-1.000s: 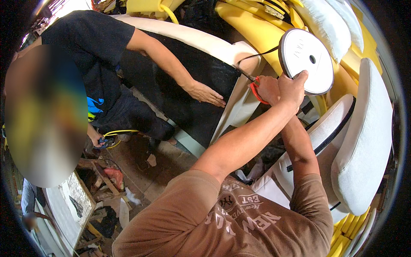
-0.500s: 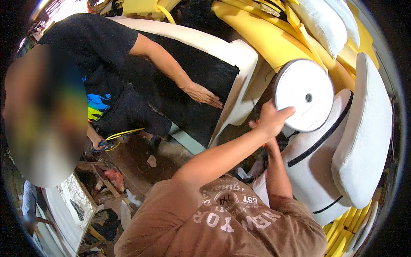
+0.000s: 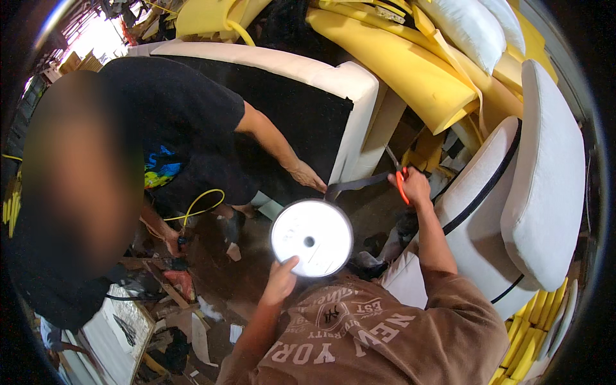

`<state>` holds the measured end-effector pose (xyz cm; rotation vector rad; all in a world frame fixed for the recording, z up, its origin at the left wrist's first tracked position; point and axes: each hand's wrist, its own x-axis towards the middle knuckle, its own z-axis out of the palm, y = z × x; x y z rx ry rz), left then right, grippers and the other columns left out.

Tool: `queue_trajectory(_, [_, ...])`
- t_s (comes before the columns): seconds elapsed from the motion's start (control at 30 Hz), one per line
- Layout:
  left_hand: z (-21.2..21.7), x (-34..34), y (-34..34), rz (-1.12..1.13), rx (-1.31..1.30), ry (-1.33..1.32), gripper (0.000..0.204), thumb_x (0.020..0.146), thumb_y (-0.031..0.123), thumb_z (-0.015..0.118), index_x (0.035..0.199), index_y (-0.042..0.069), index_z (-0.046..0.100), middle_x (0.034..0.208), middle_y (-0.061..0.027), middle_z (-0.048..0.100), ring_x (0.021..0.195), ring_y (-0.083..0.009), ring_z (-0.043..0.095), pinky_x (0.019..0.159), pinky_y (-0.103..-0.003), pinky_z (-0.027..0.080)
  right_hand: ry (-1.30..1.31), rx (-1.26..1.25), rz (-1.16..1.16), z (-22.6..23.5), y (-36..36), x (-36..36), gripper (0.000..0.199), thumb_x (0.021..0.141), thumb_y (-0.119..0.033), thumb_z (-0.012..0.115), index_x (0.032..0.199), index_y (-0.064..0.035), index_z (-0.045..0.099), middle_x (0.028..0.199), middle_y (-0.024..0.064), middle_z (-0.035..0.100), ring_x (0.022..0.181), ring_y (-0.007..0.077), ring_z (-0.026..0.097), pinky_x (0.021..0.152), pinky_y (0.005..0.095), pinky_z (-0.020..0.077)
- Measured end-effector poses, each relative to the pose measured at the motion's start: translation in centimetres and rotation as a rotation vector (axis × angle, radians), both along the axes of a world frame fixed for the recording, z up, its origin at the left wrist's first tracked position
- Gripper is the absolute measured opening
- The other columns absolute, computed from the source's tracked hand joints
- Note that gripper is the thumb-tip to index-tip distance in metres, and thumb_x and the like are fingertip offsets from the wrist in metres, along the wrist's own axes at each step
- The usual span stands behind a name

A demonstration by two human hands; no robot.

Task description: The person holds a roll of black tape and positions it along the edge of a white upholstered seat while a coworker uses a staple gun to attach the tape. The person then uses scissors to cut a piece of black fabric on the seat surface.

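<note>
My left hand [image 3: 280, 280] grips the lower left rim of a white-faced spool [image 3: 311, 223], its thumb on the face. A dark strip [image 3: 362, 184] runs from the spool's top over to my right hand [image 3: 418, 188]. That hand is closed on orange-handled scissors [image 3: 402, 187], their blades pointing up and away, and on or beside the strip's end. Beyond the spool lies a black-backed piece [image 3: 282, 83] of upholstered furniture with a pale padded border [image 3: 321, 70]. A co-worker's hand [image 3: 308, 176] rests near its corner, close to the strip.
The co-worker's other hand [image 3: 172, 242] holds a small dark tool beside a yellow hose [image 3: 199, 200]. Yellow foam [image 3: 385, 70] is piled at the back. Pale cushions [image 3: 545, 186] stand at the right. Scraps and boards [image 3: 163, 285] litter the floor at the left.
My left hand has brought the spool left and nearer to me. The strip now shows stretched out, and my right hand with the scissors has come up into plain sight. The co-worker leans further in.
</note>
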<state>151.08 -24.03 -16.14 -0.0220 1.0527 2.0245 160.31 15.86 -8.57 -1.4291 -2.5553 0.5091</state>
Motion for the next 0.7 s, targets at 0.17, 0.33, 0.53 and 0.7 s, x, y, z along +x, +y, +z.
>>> queue_trajectory(0.17, [-4.8,2.8,-6.4,0.082,-0.355,-0.199,0.048,0.087,0.013,0.057,0.131,-0.001,0.042,0.125,-0.0149,0.053,0.115,-0.0272,0.052,0.095,-0.045,0.043,-0.004,0.283,0.166,5.8,2.5,-5.3,0.063,0.071,-0.062,0.067,0.084,-0.0014,0.058,0.085,0.0198,0.065,0.085,0.0365,0.063,0.073,0.0441,0.0486])
queue_trajectory(0.33, [-7.6,4.8,-10.1,0.213,-0.298,-0.426,0.038,0.087,0.007,0.058,0.122,-0.004,0.048,0.113,-0.0145,0.057,0.101,-0.0277,0.058,0.088,-0.042,0.049,-0.14,0.31,0.289,9.8,3.5,-10.0,0.062,0.075,-0.061,0.062,0.1,-0.0041,0.064,0.094,0.0209,0.066,0.092,0.0354,0.064,0.078,0.0448,0.051])
queue_trajectory(0.53, [-2.3,5.0,-8.4,0.182,-0.41,-0.256,0.036,0.091,0.011,0.054,0.122,-0.005,0.048,0.114,-0.0148,0.058,0.104,-0.0282,0.058,0.089,-0.042,0.049,-0.232,0.334,0.385,10.3,3.7,-12.4,0.066,0.073,-0.062,0.063,0.102,-0.0038,0.065,0.094,0.021,0.067,0.09,0.0348,0.065,0.079,0.0431,0.0516])
queue_trajectory(0.7, [-6.7,4.9,-9.2,0.187,-0.379,-0.401,0.037,0.091,0.011,0.054,0.124,-0.005,0.047,0.117,-0.0154,0.057,0.105,-0.0282,0.058,0.091,-0.041,0.048,-0.241,0.366,0.407,11.4,3.3,-12.6,0.062,0.072,-0.06,0.065,0.1,-0.0043,0.067,0.09,0.0202,0.068,0.087,0.0342,0.066,0.077,0.0421,0.0525])
